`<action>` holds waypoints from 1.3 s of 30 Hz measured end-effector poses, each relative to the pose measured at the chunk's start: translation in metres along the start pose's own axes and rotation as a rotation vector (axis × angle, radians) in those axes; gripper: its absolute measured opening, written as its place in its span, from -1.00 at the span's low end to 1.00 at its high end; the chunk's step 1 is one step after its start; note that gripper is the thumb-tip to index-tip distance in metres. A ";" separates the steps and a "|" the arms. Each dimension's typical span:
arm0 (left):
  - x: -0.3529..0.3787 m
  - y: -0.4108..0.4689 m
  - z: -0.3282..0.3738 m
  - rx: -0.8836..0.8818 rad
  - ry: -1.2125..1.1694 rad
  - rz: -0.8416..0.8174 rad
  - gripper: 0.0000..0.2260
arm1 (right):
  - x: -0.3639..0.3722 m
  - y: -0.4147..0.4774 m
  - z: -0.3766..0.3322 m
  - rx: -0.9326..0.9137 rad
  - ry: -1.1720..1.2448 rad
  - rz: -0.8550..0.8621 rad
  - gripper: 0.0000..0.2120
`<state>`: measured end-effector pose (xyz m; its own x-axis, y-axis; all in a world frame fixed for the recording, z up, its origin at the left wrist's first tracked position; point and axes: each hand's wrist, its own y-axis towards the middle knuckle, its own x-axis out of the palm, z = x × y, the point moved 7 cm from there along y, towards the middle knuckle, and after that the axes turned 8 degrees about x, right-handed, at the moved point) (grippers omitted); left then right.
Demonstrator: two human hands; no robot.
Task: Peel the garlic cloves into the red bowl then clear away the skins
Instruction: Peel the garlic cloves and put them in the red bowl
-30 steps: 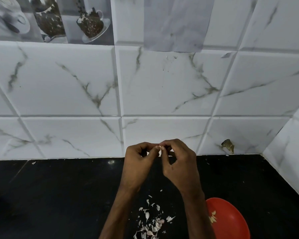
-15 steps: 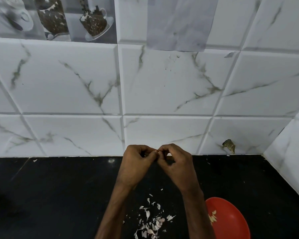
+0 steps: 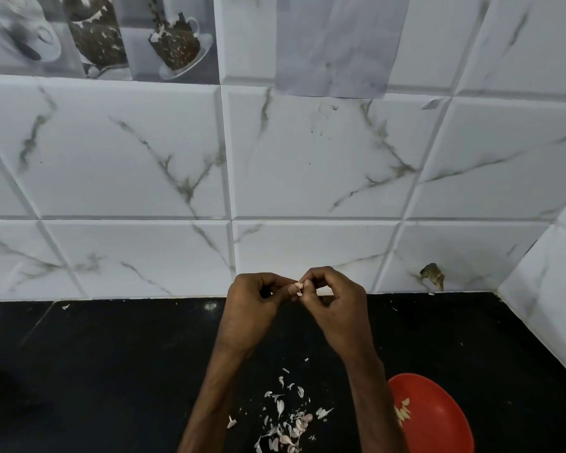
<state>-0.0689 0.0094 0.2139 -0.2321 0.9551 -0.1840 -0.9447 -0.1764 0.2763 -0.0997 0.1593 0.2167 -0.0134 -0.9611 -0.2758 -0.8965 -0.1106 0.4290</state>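
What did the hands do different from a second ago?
Almost nothing. The left hand and right hand still pinch the garlic clove, just picking at its skin. The skins, red bowl and peeled cloves stayed put.

Clove (image 3: 298, 287) shows again between the pinching tips of left hand (image 3: 252, 308) and right hand (image 3: 337, 312); half a second ago they covered it. Pale flap now sticks out.
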 end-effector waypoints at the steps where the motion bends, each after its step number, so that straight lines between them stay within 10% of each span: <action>1: -0.001 0.000 0.001 0.000 -0.002 0.013 -0.95 | 0.000 0.000 0.001 0.032 0.042 0.005 -0.89; 12: -0.003 0.000 0.006 0.034 -0.071 0.015 -0.89 | 0.002 0.004 0.012 0.195 0.219 -0.050 -0.89; 23: 0.004 0.001 -0.003 0.054 0.060 -0.072 -0.85 | -0.003 0.003 -0.008 -0.063 0.188 -0.028 -0.91; 39: 0.015 -0.001 0.011 0.131 -0.171 -0.130 -0.84 | 0.021 0.002 0.018 0.370 0.792 -0.072 -0.79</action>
<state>-0.0686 0.0263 0.2217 -0.0578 0.9961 -0.0667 -0.9234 -0.0280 0.3828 -0.1094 0.1435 0.1964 0.2368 -0.8631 0.4461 -0.9713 -0.2204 0.0892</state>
